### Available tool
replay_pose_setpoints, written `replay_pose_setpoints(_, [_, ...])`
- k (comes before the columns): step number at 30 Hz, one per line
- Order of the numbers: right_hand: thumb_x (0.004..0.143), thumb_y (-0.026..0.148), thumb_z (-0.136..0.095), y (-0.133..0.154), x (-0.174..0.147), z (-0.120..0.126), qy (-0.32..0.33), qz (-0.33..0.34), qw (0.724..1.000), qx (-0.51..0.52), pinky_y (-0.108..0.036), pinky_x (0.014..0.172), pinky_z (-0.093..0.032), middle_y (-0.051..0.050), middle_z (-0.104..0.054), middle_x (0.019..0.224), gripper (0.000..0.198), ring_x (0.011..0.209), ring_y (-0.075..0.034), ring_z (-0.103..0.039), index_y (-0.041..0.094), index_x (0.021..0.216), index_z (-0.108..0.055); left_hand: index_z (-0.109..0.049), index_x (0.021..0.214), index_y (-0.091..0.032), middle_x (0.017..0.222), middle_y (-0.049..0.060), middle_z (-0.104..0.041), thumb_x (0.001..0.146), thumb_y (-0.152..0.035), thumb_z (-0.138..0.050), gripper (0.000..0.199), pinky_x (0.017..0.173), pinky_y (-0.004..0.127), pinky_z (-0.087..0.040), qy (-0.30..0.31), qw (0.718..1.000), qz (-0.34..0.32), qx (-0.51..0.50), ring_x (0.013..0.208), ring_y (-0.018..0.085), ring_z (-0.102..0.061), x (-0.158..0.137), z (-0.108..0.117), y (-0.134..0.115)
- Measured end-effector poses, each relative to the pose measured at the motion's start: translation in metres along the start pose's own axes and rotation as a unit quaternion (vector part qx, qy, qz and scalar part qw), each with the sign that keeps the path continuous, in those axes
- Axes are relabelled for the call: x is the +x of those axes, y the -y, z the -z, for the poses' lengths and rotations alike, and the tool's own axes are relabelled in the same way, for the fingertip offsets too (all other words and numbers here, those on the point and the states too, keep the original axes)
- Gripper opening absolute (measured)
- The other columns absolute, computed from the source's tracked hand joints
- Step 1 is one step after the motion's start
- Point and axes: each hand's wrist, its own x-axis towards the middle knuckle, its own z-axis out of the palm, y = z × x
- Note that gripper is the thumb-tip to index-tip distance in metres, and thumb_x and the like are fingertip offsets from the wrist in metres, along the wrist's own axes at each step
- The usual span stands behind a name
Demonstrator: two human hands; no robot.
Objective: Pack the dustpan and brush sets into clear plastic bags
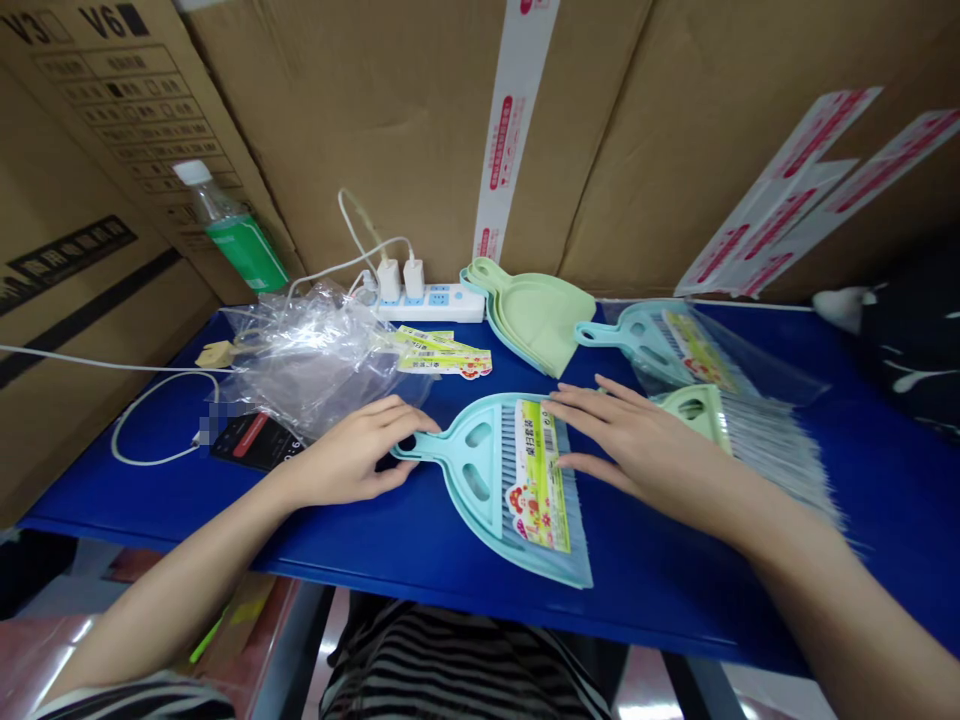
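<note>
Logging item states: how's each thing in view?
Bottle: capped
Chargers: plugged into power strip
Phone: screen lit, partly covered
Clear plastic: crumpled
Loose labels: overlapping
Loose dustpans: stacked
Front dustpan set: brush nested, labelled
Rear dustpan set: labelled, at least partly bagged
Pale-green brush: partly hidden

Three hand brushes [489, 460], two hands [364, 450], one bottle [246, 248], one phone [253, 440], one power strip [463, 304], and nested dustpans [551, 312], number unclear.
</note>
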Motion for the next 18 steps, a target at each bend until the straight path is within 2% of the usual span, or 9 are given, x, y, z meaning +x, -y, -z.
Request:
replay_pose_setpoints(5, [0.1, 0.036, -0.04, 0.012, -0.001, 0.023, -0.017, -0.002, 1.0, -0.016, -0.046, 0.099, -0.051, -0.017, -0.069, 0.12, 0.041, 0.113, -0.026, -0.064, 0.01, 0.121, -0.065, -0.055, 0.116, -0.019, 0.111, 0.008, -0.066, 0.091, -0.018, -0.048, 0.025, 0.092, 0.039, -0.051, -0.005, 1.0, -0.011, 0.001, 0.103, 0.021, -0.059, -0.001, -0.001, 0.002])
replay_pose_setpoints(10, [0.1, 0.035, -0.042, 0.031, 0.007, 0.045, -0.025, 0.007, 1.0, -0.013, -0.04, 0.093, -0.056, -0.016, -0.07, 0.119, 0.04, 0.107, -0.025, -0.067, 0.009, 0.121, -0.064, -0.055, 0.116, -0.018, 0.112, 0.008, -0.066, 0.091, -0.018, -0.048, 0.025, 0.092, 0.038, -0.05, -0.01, 1.0, -0.014, 0.006, 0.104, 0.021, -0.059, -0.001, -0.001, 0.001])
replay_pose_setpoints(13, [0.099, 0.027, -0.043, 0.032, 0.017, 0.039, -0.027, 0.027, 0.999, 0.006, -0.038, 0.091, -0.056, -0.013, -0.072, 0.114, 0.033, 0.102, -0.023, -0.069, 0.011, 0.116, -0.067, -0.055, 0.115, -0.018, 0.112, 0.008, -0.066, 0.091, -0.018, -0.049, 0.025, 0.091, 0.037, -0.051, -0.011, 1.0, -0.018, 0.009, 0.103, 0.02, -0.059, -0.001, -0.002, 0.001])
replay_pose_setpoints(18, [0.099, 0.017, -0.039, 0.023, 0.024, 0.022, -0.074, 0.048, 0.996, 0.032, -0.033, 0.086, -0.057, -0.007, -0.076, 0.1, 0.032, 0.088, -0.018, -0.071, 0.015, 0.102, -0.072, -0.055, 0.116, -0.018, 0.112, 0.008, -0.067, 0.091, -0.018, -0.05, 0.025, 0.092, 0.038, -0.05, -0.008, 1.0, -0.017, 0.01, 0.103, 0.02, -0.06, -0.002, -0.002, 0.001])
